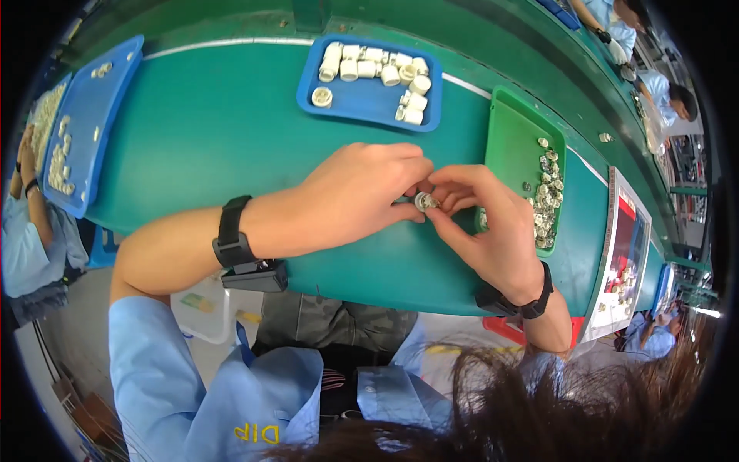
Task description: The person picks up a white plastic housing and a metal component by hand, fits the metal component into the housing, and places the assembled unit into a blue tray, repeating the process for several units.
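Observation:
Over the green tabletop (223, 115), my two hands meet around a small round part (424, 202), whitish with a metallic look; its exact kind is too small to tell. My left hand (366, 189) pinches it from the left between thumb and fingers. From the right, my right hand (485, 219) closes thumb and fingertips on its other side. Beyond the hands stands a blue tray (350, 109) of white cylindrical plastic caps (349, 69). Beside my right hand lies a green tray (508, 127) with many small white-and-metal parts (545, 204).
At the far left, another blue tray (108, 100) holds small white pieces, near another person's arm (35, 196). Right of the green tray stands a grey-framed red panel (623, 254) with small parts on it. Other people in light blue sit at the far right.

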### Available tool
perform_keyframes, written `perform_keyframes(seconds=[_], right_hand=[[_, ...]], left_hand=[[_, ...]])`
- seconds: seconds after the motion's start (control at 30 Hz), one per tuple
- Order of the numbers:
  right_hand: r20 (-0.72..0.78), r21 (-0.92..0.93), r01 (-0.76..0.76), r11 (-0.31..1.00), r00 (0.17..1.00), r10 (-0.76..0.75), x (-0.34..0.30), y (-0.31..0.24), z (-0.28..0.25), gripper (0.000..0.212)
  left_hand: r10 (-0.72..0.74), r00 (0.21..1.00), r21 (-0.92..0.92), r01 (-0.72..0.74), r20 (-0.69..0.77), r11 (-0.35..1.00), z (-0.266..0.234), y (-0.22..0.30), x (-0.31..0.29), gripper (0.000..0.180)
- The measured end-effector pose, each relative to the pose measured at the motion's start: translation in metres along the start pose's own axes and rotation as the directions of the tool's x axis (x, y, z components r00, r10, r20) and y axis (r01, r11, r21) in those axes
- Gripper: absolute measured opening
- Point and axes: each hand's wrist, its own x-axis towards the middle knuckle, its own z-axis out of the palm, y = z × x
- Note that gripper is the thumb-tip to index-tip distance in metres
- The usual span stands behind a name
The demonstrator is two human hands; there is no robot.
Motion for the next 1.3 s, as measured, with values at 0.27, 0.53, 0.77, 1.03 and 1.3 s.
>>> perform_keyframes(seconds=[0.27, 0.53, 0.77, 1.03, 1.3], right_hand=[[0.040, -0.167, 0.005, 0.986, 0.999, 0.002, -0.004, -0.004, 0.005, 0.038], [0.061, -0.209, 0.044, 0.977, 0.998, -0.032, -0.003, -0.003, 0.003, 0.038], [0.038, -0.272, 0.109, 0.956, 0.994, -0.102, -0.008, -0.009, -0.011, 0.033], [-0.027, -0.241, 0.242, 0.940, 0.966, -0.255, -0.010, 0.005, 0.006, 0.023], [-0.008, -0.283, 0.253, 0.925, 0.964, -0.266, -0.008, 0.000, 0.001, 0.020]], left_hand=[[0.026, 1.000, -0.004, -0.026, -0.007, 1.000, 0.007, -0.003, -0.003, 0.026], [0.001, 1.000, -0.002, -0.001, 0.024, 1.000, 0.005, -0.005, -0.001, 0.026], [0.112, 0.993, -0.034, -0.114, -0.048, 0.993, 0.009, -0.001, 0.012, 0.027], [-0.039, 0.994, -0.078, 0.032, -0.098, 0.996, 0.022, -0.002, 0.000, 0.032], [0.058, 0.985, -0.066, -0.069, -0.162, 0.995, 0.021, -0.003, 0.007, 0.034]])
